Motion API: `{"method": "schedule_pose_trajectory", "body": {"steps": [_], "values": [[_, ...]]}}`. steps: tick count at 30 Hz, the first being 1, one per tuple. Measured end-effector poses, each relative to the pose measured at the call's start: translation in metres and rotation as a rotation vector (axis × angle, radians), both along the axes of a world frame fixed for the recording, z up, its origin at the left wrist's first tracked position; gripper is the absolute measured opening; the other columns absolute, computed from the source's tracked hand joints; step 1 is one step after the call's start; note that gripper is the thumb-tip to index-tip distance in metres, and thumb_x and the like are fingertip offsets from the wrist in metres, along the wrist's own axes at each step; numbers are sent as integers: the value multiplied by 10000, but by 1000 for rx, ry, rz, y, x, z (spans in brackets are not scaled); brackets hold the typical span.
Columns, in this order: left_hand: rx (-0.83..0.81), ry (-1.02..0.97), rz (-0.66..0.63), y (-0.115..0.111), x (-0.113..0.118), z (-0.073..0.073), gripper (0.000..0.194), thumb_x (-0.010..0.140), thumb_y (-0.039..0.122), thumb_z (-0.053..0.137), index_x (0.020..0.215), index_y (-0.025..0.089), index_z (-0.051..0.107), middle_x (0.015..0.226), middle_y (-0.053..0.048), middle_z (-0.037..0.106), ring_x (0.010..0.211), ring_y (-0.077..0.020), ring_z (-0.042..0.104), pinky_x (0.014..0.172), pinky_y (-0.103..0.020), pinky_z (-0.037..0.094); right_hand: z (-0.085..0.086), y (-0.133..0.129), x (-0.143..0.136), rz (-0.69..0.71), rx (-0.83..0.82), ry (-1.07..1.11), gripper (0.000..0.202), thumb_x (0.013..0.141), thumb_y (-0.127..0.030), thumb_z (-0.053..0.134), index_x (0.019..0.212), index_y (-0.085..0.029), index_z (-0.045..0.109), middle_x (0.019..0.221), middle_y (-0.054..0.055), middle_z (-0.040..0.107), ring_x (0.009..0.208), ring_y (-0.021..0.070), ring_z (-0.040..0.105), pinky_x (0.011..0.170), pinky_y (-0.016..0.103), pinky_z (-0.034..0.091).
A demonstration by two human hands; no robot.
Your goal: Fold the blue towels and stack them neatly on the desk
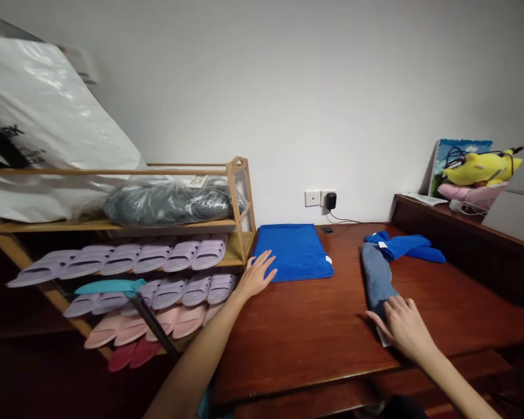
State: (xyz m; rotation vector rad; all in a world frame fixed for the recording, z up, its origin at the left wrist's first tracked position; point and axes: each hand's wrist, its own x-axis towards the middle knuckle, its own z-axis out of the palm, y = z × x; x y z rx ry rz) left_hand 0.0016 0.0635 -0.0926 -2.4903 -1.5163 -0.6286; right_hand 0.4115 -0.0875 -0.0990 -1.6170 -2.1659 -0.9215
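A flat, squared bright blue cloth (294, 251) with a small white tag at its right edge lies on the brown wooden desk (305, 331). My left hand (257, 274) rests at its lower left corner, palm down with fingers spread. Towards the right, a long, narrow grey-blue cloth (376, 273) lies lengthwise on the desktop. The fingers of my right hand (404, 326) curl over its near end, the thumb out to the left; part of that end is hidden beneath the hand. Crumpled blue cloths (404, 247), one with a white tag, lie against the far end.
On the left stands a wooden rack (240, 203) with rows of slippers (157, 256), a plastic-wrapped bundle (170, 203) and a large white bag (48, 116). A black plug adapter (330, 201) sits in the wall socket. The raised right ledge holds a yellow plush toy (480, 169).
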Motion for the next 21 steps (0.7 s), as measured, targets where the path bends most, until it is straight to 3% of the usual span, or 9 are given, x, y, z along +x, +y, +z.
{"method": "schedule_pose_trajectory", "body": {"steps": [4,9,12,14,17,18,21], "values": [[33,42,-175,-25,25,17,436,954,340,381,1355,194,473,1503,-98,328,1395,-231,265,1117,-453,196,2,-26,-35,131,-31,140,378,893,-498,459,648,-218,525,668,58,533,693,231,496,688,396,368],[-105,65,-544,-99,112,38,445,970,323,351,1408,252,390,1541,-45,244,1415,-211,211,1114,-463,218,15,-56,-67,319,-216,365,321,896,-472,467,699,-230,541,742,42,559,720,205,521,714,382,415],[-204,43,-705,-137,154,39,491,982,328,312,1463,235,275,1555,-66,193,1425,-215,178,1105,-503,234,31,-68,-64,493,-351,412,205,905,-398,484,824,-247,597,813,28,581,782,182,537,753,351,427],[-287,48,-752,-151,167,32,545,979,407,322,1483,226,220,1559,-98,164,1429,-250,153,1087,-549,248,37,-66,-48,574,-306,435,183,911,-320,471,801,-241,594,741,17,557,740,167,515,760,352,417],[-339,87,-762,-158,166,22,695,902,584,427,1475,234,249,1559,-122,152,1428,-312,113,1071,-593,245,33,-39,-5,458,-115,561,250,913,-293,437,704,-222,553,636,14,518,632,153,469,686,336,407],[-328,101,-757,-159,162,20,731,872,606,469,1468,233,269,1559,-123,154,1428,-320,106,1076,-589,239,28,-25,11,365,-99,606,249,913,-330,433,732,-221,566,682,29,558,655,159,496,686,331,418],[-278,152,-745,-166,145,25,737,840,561,560,1449,230,310,1553,-111,186,1427,-305,131,1097,-547,238,7,26,54,46,-260,631,346,903,-470,378,1006,-227,602,1020,69,639,926,198,579,838,333,458]]}}
